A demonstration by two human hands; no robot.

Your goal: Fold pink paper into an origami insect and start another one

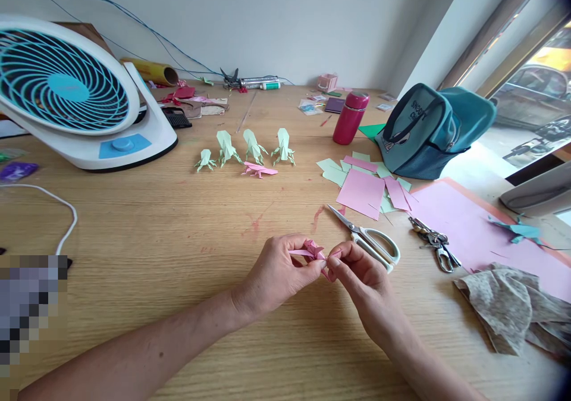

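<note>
Between my two hands is a small pink folded-paper figure (313,249), held just above the table. My left hand (285,270) is closed on its body, thumb in front and fingers behind. My right hand (361,279) pinches a thin pink part at its right side. Fingers cover much of the paper. Scissors (372,240) with white handles lie beyond my right hand, blades slightly apart. Farther back stand several pale green origami figures (226,147) with thin legs. In front of them rests a pink origami figure (259,170).
Cut pink and green paper (362,191) lies beyond the scissors. A magenta flask (351,118) and a teal backpack (428,127) stand behind it. Keys (435,243) and a crumpled cloth (504,306) are at right. A white fan (129,142) occupies the left.
</note>
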